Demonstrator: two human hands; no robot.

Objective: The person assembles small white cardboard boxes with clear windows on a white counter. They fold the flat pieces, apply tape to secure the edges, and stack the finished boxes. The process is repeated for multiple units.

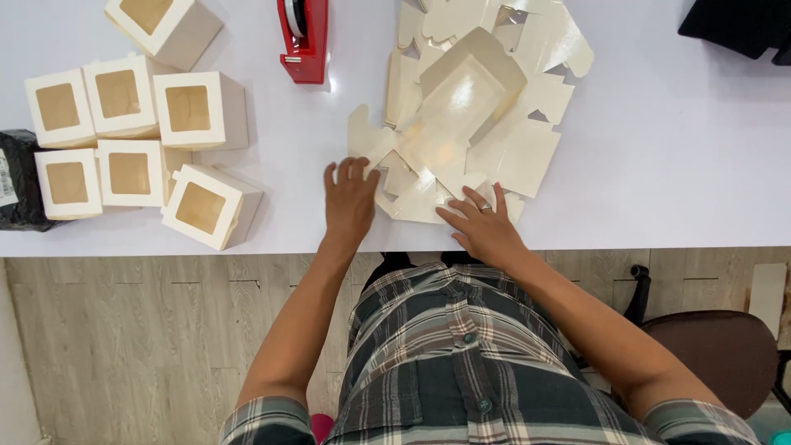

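Only one view is given. It is taken from a camera worn on the person's head and is pointed straight down. The white table (659,165) is seen from above and fills the top half of the picture. The wooden floor (124,346) and the person's checked shirt (461,354) are seen in the lower half. Both arms are seen from close up, reaching away from the camera. No second view is given, so nothing is shared.

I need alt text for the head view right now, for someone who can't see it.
Seen from above, both hands, left and right, press flat on a pile of unfolded cream box blanks at the near edge of a white table. Six folded window boxes sit to the left, a red tape dispenser at the far edge.
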